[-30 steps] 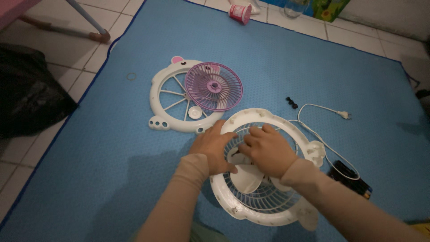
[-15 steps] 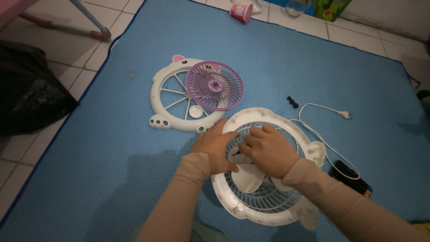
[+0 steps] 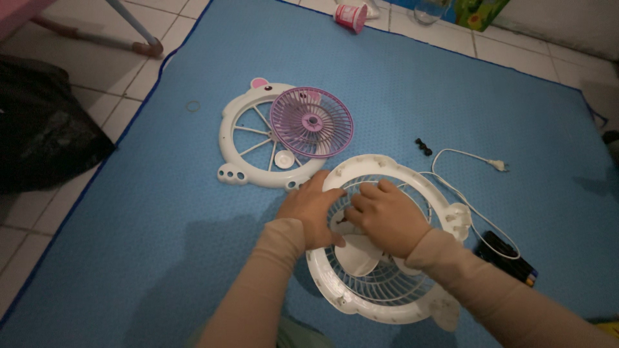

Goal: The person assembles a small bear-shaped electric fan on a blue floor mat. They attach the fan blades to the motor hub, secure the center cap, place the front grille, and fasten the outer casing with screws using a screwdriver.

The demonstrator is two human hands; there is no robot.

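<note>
The white fan housing (image 3: pixel 445 209), round with a ribbed grille and pale blades, lies flat on the blue mat (image 3: pixel 161 212). The left hand (image 3: pixel 314 209) and right hand (image 3: pixel 387 216) both press loosely curled onto its centre; whether either grips anything, I cannot tell.

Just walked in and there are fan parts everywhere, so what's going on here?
A person kneels over a blue mat, both hands on the white blades at the middle of a round white fan housing. The left hand and right hand sit side by side. Beside it lie a white front frame with a purple grille on it, and the power cord.
</note>
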